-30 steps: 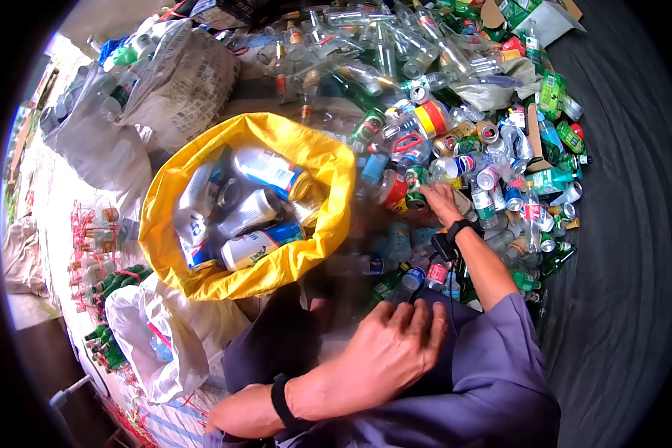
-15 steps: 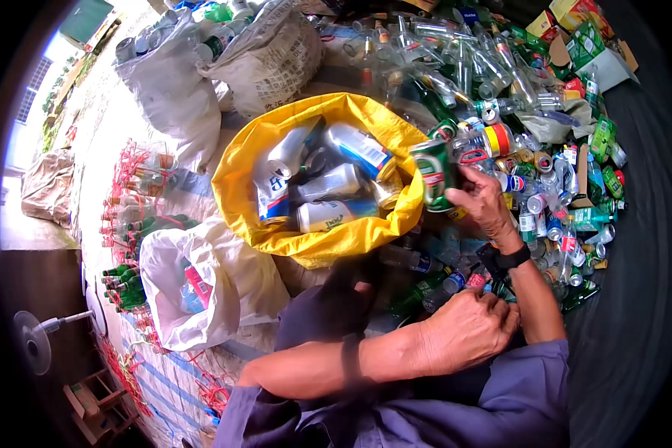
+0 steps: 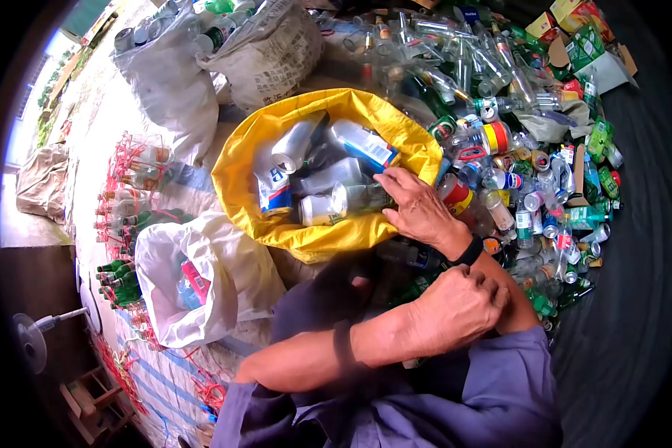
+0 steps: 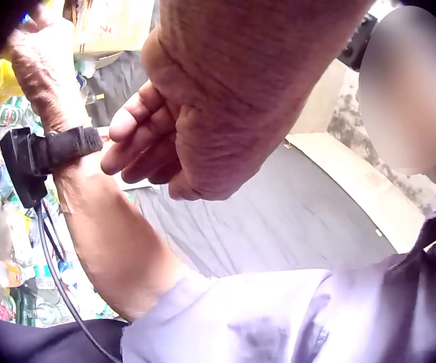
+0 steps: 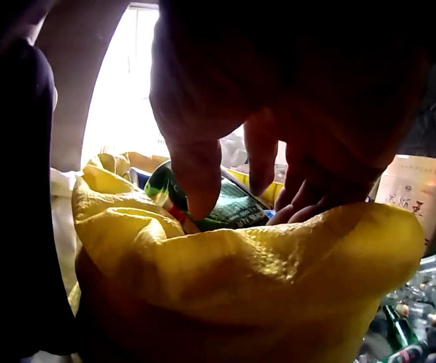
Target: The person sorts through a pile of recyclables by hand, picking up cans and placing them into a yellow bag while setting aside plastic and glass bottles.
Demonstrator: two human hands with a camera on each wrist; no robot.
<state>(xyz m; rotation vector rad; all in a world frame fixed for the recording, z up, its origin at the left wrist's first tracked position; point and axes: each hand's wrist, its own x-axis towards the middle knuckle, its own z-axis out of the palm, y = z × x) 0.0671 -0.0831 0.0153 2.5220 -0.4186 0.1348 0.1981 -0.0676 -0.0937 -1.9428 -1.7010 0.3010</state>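
Note:
In the head view my right hand point(image 3: 423, 210) is over the right rim of a yellow bag point(image 3: 299, 240), fingers apart and pointing inward. A blurred can point(image 3: 360, 197) lies just beyond its fingertips, among silver, blue and white cans point(image 3: 275, 196). From the right wrist, a green can point(image 5: 237, 208) shows below the spread thumb and fingers of the right hand point(image 5: 278, 98), behind the bag's near rim point(image 5: 278, 257). My left hand point(image 3: 459, 310) hangs beside the right forearm, holding nothing; its fingers look loosely curled in the left wrist view point(image 4: 218, 113).
Mixed bottles and cans point(image 3: 537, 201) are heaped at the right, clear glass bottles point(image 3: 463, 63) at the top. An open white bag point(image 3: 224, 299) stands lower left, filled sacks point(image 3: 272, 63) upper left. Tied bottle bundles point(image 3: 138, 194) and a fan point(image 3: 33, 340) are farther left.
My right hand has brought a green can from the heap leftward into the yellow bag and let it go. The left hand has stayed low and loosely curled, while the view has shifted.

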